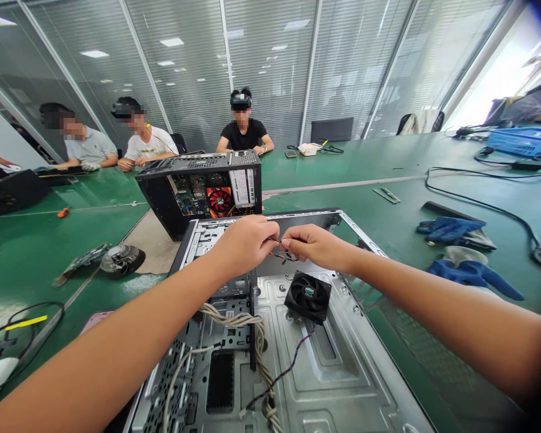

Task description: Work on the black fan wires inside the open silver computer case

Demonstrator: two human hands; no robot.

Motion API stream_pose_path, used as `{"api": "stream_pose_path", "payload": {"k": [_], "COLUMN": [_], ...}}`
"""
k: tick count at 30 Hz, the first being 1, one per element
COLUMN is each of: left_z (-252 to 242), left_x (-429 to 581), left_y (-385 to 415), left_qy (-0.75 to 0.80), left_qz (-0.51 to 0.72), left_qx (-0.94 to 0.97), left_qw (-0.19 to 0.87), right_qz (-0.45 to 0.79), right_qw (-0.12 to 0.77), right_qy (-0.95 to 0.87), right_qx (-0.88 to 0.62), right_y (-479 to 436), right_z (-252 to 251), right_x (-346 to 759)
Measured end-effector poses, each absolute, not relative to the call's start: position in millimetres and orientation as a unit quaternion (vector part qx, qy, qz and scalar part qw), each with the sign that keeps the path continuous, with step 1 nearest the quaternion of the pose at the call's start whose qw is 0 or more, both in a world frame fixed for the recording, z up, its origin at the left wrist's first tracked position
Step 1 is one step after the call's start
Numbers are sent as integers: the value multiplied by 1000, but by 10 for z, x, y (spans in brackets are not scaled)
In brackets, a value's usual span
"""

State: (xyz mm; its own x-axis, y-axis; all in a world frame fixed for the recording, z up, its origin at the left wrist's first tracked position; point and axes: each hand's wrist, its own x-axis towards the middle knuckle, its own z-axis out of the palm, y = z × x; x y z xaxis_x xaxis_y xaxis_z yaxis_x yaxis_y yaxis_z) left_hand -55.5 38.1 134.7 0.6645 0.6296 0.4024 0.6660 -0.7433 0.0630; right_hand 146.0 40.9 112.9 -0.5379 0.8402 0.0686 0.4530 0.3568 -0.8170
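Observation:
My left hand (251, 240) and my right hand (313, 245) meet over the far end of an opened computer case (356, 367). Both pinch a thin multicoloured cable (283, 257) between thumb and fingers. Its ends are hidden by my fingers. Below my hands a black cooling fan (310, 296) lies tilted on the bare metal floor of the case. From the fan, a twisted red, blue and black lead (293, 361) runs toward the near side. A braided bundle of beige cables (262, 346) hangs over the drive bay.
Beyond stands a second computer tower (162, 201) with its side open. A round metal heatsink (122, 260) sits to the left. Blue work gloves (471, 273) and a black cable (491, 195) lie on the right. Several people sit around the green table (306, 192).

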Motion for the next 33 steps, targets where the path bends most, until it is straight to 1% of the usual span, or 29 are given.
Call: {"api": "stream_pose_path", "payload": {"k": [5, 13, 22, 33], "left_z": [1353, 1381, 1393, 1389], "left_x": [-548, -525, -523, -522], "left_y": [376, 357, 351, 365], "left_qy": [-349, -348, -354, -356], "left_qz": [-206, -167, -159, -149], "left_qx": [-913, -919, -916, -915], "left_qw": [45, 78, 97, 118], "right_qz": [439, 450, 479, 426], "right_qw": [254, 265, 280, 272], "right_qy": [-753, -741, -727, -748], "right_qx": [-419, -422, -405, -431], "right_y": [393, 382, 392, 365], "right_z": [1148, 1150, 1134, 1174], "right_x": [1458, 1458, 1462, 1460]}}
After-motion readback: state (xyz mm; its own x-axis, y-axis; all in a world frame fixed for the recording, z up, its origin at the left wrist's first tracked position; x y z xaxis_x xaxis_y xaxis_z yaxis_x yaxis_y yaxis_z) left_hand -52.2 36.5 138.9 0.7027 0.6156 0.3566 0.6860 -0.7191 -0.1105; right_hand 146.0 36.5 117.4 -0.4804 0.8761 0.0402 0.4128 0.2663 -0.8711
